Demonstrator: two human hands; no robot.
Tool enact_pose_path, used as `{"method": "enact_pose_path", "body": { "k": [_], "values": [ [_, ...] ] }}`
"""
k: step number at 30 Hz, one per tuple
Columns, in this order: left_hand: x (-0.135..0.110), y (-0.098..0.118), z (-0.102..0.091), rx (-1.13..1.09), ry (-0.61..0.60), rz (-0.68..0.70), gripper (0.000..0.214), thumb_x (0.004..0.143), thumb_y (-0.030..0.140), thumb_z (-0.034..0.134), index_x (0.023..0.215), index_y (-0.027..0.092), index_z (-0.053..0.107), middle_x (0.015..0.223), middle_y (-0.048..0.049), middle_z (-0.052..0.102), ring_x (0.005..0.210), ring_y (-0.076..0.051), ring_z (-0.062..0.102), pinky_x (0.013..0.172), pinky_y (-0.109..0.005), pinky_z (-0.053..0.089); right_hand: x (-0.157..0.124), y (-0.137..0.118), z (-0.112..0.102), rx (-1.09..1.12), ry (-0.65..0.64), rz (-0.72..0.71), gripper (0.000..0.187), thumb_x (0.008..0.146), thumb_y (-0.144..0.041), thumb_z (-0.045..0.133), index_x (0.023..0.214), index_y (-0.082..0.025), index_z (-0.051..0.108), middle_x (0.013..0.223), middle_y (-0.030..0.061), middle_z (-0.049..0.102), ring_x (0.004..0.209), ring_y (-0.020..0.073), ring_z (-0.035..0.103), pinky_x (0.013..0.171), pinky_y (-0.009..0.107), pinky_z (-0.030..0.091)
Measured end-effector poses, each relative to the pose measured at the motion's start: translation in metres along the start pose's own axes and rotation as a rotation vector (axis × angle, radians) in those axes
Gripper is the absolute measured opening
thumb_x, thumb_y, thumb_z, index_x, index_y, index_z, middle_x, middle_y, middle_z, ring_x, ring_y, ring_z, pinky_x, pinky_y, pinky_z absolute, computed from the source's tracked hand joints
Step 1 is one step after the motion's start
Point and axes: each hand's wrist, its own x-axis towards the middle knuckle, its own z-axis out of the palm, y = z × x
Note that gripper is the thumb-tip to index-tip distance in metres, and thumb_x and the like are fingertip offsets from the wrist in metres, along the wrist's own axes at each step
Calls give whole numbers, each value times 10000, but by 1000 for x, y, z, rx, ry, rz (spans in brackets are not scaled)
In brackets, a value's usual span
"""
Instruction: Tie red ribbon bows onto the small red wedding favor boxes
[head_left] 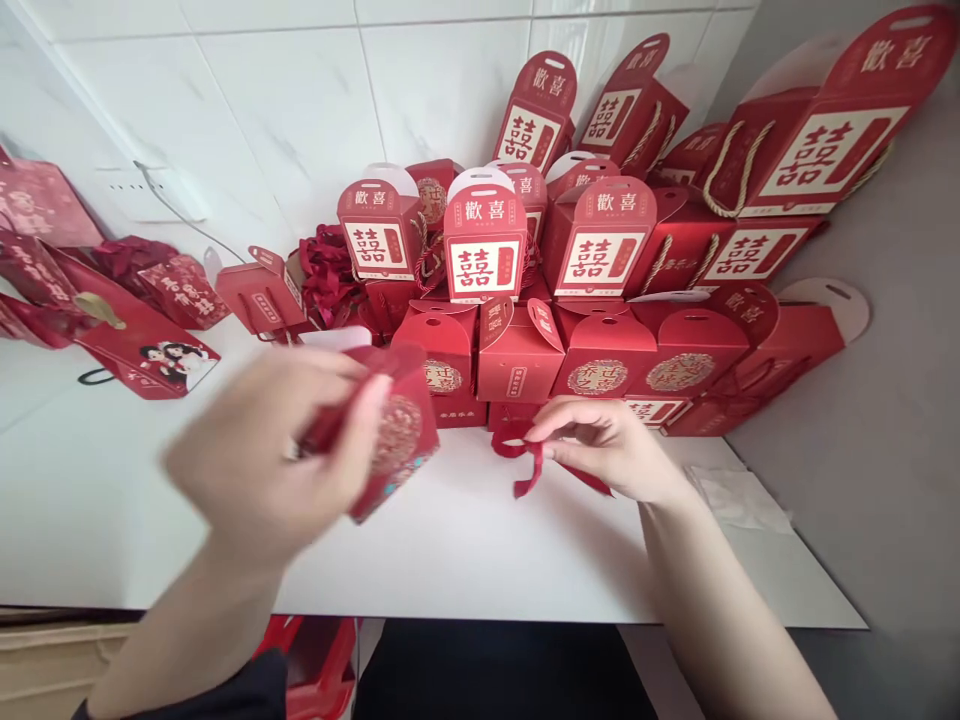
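My left hand [262, 450], blurred by motion, is closed around a small red gift box [397, 440] with a gold round emblem on its side. The box hangs tilted above the white table, and the hand hides part of it. To the right, my right hand [600, 440] pinches a red ribbon [531, 470] between thumb and fingers. One end of the ribbon curls down below the fingertips, and another stretch shows under the palm. Just behind this hand stands a row of red gift boxes [521, 360].
Red boxes with white character panels [480, 265] are stacked against the tiled wall. A heap of red ribbons [326, 275] lies left of them. Further left is a red box with a cartoon couple [150, 350]. A clear plastic packet [742, 500] lies at right; a red stool [322, 660] stands below the table edge.
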Motion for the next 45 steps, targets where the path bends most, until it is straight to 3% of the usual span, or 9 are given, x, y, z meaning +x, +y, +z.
{"method": "enact_pose_path", "body": {
  "k": [2,7,15,20,25,34,37,41,45],
  "values": [
    [-24,11,20,134,-84,238,178,690,79,755,684,165,600,720,21,689,627,-103,608,578,-234,461,-4,-10,-9,-26,81,-36,83,832,-221,739,913,-222,755,861,42,727,770,163,690,710,301,570],
    [-72,22,65,8,-235,204,165,771,152,717,747,174,555,721,4,659,627,-118,592,594,-249,478,-5,-31,-22,118,160,-70,201,941,-307,598,904,-225,778,843,55,734,741,179,687,681,308,561],
    [-8,49,72,-907,-630,-321,265,859,297,657,1082,160,619,1093,-96,659,1049,-211,625,926,-349,511,7,-57,-6,168,-12,-139,278,947,-344,583,767,-182,722,690,37,644,600,152,594,552,290,455],
    [12,50,74,-1498,-1030,-776,206,848,296,693,743,142,605,632,5,642,563,-98,628,572,-220,535,-1,-65,-6,64,110,-189,309,927,-323,619,649,-189,614,581,-6,535,545,125,475,518,271,375],
    [15,38,69,-1430,-1264,-844,176,709,221,823,799,134,699,570,24,653,421,-54,569,411,-131,452,-15,-62,-22,-5,245,-198,293,933,-283,610,655,-190,589,599,-12,520,554,115,455,506,260,343],
    [36,-1,56,-1080,-1534,-727,216,776,335,758,811,122,764,739,-87,756,521,-128,662,521,-220,550,-96,-26,-63,-718,1022,95,303,848,-463,660,691,-208,612,579,-19,492,528,126,418,494,281,298],
    [41,-11,57,-899,-1483,-640,273,763,396,759,719,127,741,686,-68,738,442,-85,582,473,-198,478,-116,-15,-66,-955,772,352,373,859,-552,593,723,-210,655,690,37,617,571,174,544,496,288,377],
    [38,-9,66,-716,-1390,-431,300,801,434,706,731,145,750,639,-30,706,428,-63,472,447,-206,371,-93,-17,-42,-911,533,288,338,893,-547,558,907,-232,680,1231,107,618,1064,307,598,665,345,490],
    [24,4,76,-603,-1195,-64,139,834,239,654,854,205,787,775,-18,714,684,-123,609,640,-223,443,-39,-17,2,-184,262,181,315,980,-469,479,1184,-250,578,1197,88,632,1135,224,583,1004,402,442]
  ]
}}
